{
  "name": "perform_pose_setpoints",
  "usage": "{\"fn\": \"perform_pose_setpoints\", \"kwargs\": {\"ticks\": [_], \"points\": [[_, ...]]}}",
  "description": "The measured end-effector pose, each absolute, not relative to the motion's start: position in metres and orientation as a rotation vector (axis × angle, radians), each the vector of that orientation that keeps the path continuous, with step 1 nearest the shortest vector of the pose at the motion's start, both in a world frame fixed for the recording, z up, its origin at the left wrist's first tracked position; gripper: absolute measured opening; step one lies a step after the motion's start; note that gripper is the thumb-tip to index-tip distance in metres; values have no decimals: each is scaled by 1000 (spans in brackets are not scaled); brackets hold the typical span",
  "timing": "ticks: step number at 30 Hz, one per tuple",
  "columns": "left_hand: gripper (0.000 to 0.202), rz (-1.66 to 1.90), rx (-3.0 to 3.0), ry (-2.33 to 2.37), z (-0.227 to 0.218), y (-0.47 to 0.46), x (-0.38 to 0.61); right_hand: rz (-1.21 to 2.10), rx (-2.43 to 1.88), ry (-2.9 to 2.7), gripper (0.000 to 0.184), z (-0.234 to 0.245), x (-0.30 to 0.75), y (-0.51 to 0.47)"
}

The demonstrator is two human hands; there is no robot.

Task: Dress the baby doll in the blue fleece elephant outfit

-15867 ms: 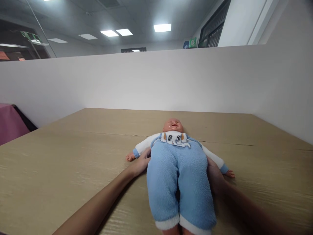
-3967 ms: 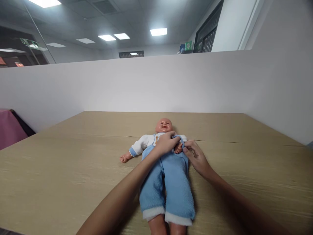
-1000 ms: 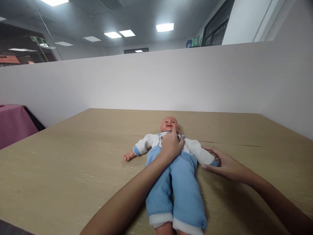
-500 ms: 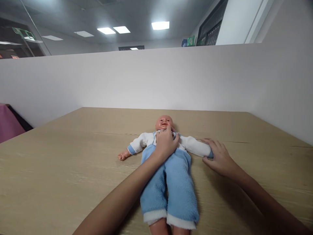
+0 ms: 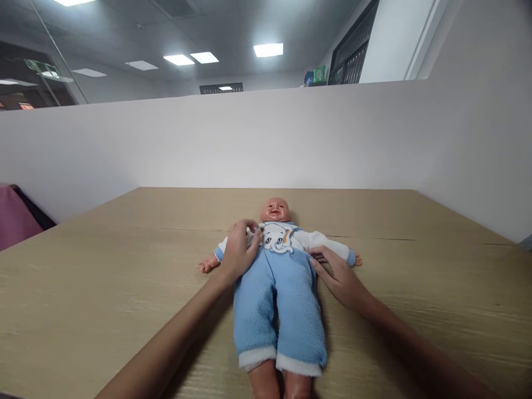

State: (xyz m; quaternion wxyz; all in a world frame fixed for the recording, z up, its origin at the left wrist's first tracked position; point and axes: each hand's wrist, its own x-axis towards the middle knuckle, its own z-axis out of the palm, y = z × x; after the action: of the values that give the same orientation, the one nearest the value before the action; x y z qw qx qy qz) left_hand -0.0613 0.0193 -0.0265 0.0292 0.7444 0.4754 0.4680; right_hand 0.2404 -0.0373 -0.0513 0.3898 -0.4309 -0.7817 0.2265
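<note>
A baby doll (image 5: 275, 210) lies on its back on the table, head away from me and arms spread. It wears a fuzzy outfit (image 5: 295, 293) with blue trousers, white sleeves and an elephant face on the chest. My left hand (image 5: 241, 246) is at the doll's shoulder on the left, its curled fingers and thumb around the white sleeve cloth. At the doll's waist on the right, my right hand (image 5: 336, 277) has its fingertips and thumb closed at the edge of the outfit. The doll's right-side hand (image 5: 358, 259) pokes out of its blue cuff.
The wooden table (image 5: 124, 288) reaches back to a low white partition (image 5: 249, 144). A pink-purple item with a black edge (image 5: 19, 216) stands beyond the table's left side. A white wall (image 5: 477, 155) rises on the right.
My left hand has moved left from the doll's chest to its shoulder, uncovering the elephant face. My right hand has let go of the cuff and moved in to the doll's side.
</note>
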Motion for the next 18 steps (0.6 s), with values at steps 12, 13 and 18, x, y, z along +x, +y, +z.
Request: {"fn": "perform_pose_setpoints", "kwargs": {"ticks": [12,13,18], "points": [[37,971,2269,1447,-53,-4,-105,926,-1001,-1689,31,-62,229,-24],[38,972,2247,1411,-53,-3,-106,1024,-987,-1588,29,-65,229,-23],[43,957,2155,1287,-59,2,-118,1278,-953,-1297,25,-75,231,-18]]}}
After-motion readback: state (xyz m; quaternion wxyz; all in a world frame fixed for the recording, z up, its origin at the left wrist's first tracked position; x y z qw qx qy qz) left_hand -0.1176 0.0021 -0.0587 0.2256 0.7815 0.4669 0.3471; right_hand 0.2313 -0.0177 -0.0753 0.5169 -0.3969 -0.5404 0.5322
